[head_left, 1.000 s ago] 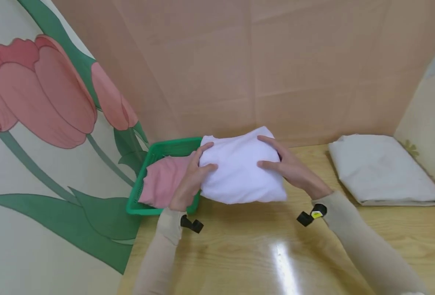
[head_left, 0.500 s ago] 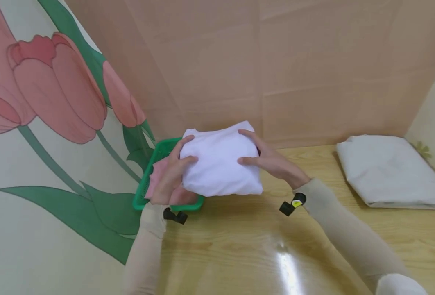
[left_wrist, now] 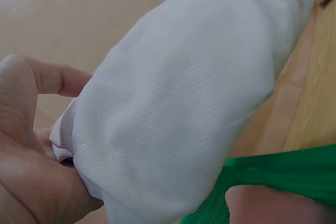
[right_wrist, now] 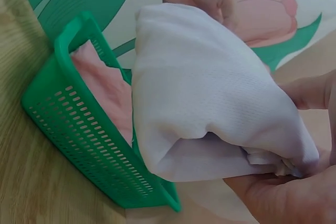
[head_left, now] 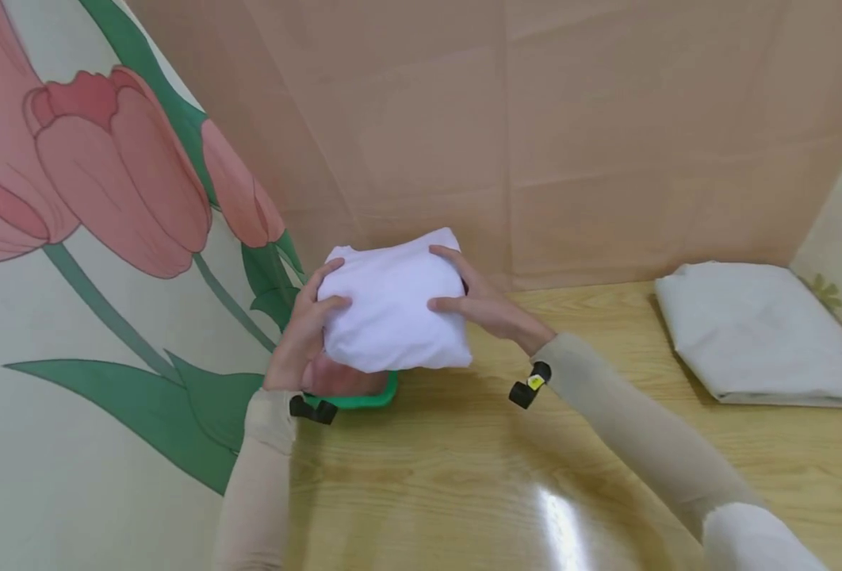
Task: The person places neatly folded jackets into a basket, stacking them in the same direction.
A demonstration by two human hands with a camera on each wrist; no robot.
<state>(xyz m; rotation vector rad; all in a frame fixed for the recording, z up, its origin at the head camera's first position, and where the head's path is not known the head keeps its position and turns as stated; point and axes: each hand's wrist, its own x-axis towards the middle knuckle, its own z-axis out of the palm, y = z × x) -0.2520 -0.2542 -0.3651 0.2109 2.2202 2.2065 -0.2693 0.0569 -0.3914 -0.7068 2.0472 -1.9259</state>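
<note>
A folded white garment of fine mesh fabric is held up between both hands, over the green basket. My left hand grips its left end, thumb on the near face. At the opposite end my right hand pinches it the same way. Folded layers show at the garment's underside in the right wrist view. Inside the basket lies a pink cloth, mostly hidden beneath the white one in the head view. The basket's perforated side faces the right wrist camera.
On the right of the wooden table lies a folded off-white cloth. A wall with painted tulips borders the left side, close to my left arm. Behind the table hangs a brown-pink sheet.
Both hands have carried the white garment leftward, from the basket's right edge to over it. The grip looks the same, and the pink cloth is now more covered. The head view has shifted slightly.
</note>
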